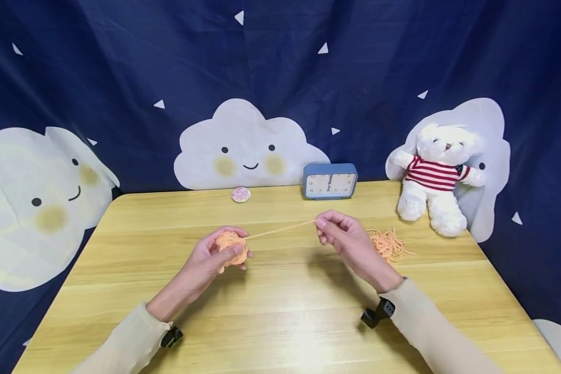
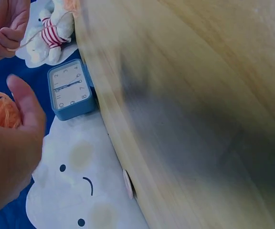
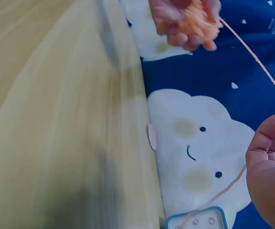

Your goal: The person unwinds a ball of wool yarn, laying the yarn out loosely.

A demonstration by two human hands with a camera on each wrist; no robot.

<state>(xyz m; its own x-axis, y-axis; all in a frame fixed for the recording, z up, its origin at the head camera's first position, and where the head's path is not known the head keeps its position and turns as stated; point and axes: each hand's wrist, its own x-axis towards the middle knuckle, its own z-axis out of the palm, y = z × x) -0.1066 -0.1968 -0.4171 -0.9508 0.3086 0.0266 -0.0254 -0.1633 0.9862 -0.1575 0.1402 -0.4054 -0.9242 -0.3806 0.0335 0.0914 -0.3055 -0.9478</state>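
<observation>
In the head view, the left hand [image 1: 208,262] holds the orange yarn ball [image 1: 229,243] above the table [image 1: 280,311], fingers curled round it, while the right hand [image 1: 350,239] pinches a straight strand [image 1: 280,230] between thumb and fingers. The loose yarn heap [image 1: 389,246] lies just beyond the right wrist; a knot there could snag the strand, and too hard a pull might drag loops off the ball. Roughly round, the ball shows no clear long axis; the strand points from it rightward and slightly away from the person. In the left wrist view, slack yarn trails past the teddy bear [image 2: 52,34] toward the heap. In the right wrist view, the strand slants from ball to right hand, and slack crosses the clock [image 3: 205,221].
</observation>
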